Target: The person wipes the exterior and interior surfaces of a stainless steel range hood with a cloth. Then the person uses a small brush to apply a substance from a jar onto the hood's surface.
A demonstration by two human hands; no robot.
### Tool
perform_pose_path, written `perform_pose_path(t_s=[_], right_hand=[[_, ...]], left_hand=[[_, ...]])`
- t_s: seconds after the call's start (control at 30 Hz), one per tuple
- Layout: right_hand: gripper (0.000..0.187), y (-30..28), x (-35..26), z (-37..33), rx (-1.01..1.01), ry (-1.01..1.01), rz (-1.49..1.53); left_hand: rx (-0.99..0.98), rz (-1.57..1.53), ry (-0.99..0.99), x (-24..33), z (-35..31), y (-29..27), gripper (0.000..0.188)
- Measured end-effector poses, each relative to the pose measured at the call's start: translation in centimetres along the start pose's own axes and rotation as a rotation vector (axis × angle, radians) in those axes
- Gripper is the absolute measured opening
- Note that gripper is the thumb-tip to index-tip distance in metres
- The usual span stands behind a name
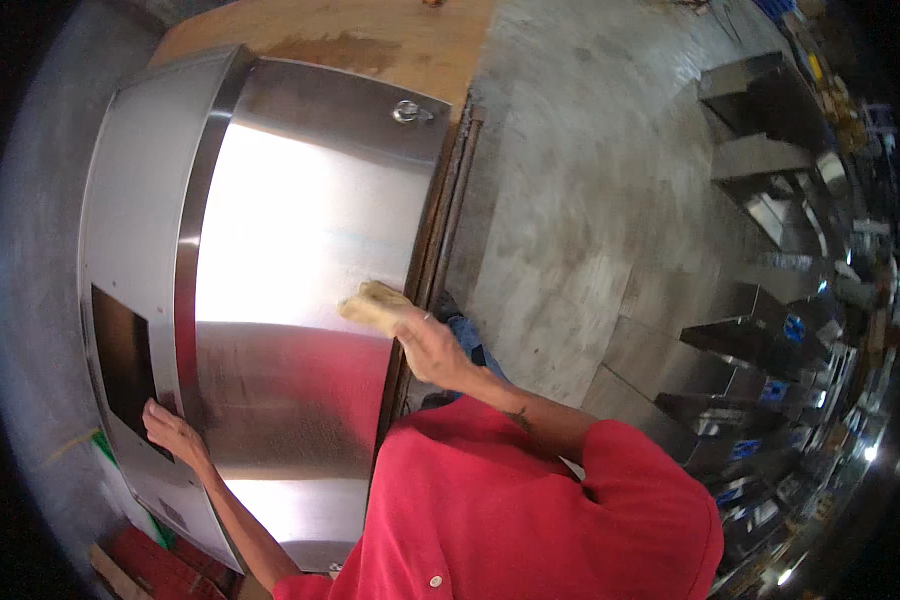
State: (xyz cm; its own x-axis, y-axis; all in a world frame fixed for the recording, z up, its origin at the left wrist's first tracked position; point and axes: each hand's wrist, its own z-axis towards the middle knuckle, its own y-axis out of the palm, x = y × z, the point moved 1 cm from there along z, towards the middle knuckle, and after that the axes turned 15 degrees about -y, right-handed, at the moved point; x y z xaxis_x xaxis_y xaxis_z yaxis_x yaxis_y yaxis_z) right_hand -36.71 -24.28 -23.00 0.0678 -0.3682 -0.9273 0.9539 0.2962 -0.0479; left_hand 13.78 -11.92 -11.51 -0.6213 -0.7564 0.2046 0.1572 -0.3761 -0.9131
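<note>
My right hand point(431, 346) clutches a crumpled yellowish cloth point(373, 306) on a boxy silver steel cabinet point(290, 220); my left hand point(176, 434) touches it, grip unclear.

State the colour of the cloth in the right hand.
The cloth is pale yellow; the head view shows it best.

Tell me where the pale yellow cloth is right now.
In the head view, the pale yellow cloth is just left of the picture's middle, held in the right hand against the shiny steel panel, near the panel's right edge.
</note>
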Motion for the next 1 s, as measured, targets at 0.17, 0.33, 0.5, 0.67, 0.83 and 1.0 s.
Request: perform_pose_path(t_s=[0.17,0.33,0.5,0.67,0.83,1.0], right_hand=[[0.042,-11.0,6.0,7.2,0.674,0.504,0.103],[0.042,-15.9,18.0,16.8,0.789,0.226,-0.187],[0.064,-8.1,19.9,17.5,0.724,0.312,-0.239],[0.056,-3.1,17.2,9.3,0.641,0.338,-0.207],[0.059,7.7,8.6,-4.8,0.625,0.361,-0.114],[0.054,14.3,-0.9,-22.3,0.133,0.597,0.109]], left_hand=[[-0.122,-0.031,-0.147,0.7,-0.9,-0.9,0.055],[-0.092,-0.04,-0.121,1.9,-0.3,-0.9,0.056],[-0.093,-0.028,-0.115,1.1,-0.6,-0.8,0.06],[-0.052,-0.048,-0.123,0.8,0.7,0.3,0.066],[0.039,-0.006,0.024,-1.5,2.6,1.8,0.066],[0.066,-0.023,0.106,-1.0,3.1,3.0,0.059]])
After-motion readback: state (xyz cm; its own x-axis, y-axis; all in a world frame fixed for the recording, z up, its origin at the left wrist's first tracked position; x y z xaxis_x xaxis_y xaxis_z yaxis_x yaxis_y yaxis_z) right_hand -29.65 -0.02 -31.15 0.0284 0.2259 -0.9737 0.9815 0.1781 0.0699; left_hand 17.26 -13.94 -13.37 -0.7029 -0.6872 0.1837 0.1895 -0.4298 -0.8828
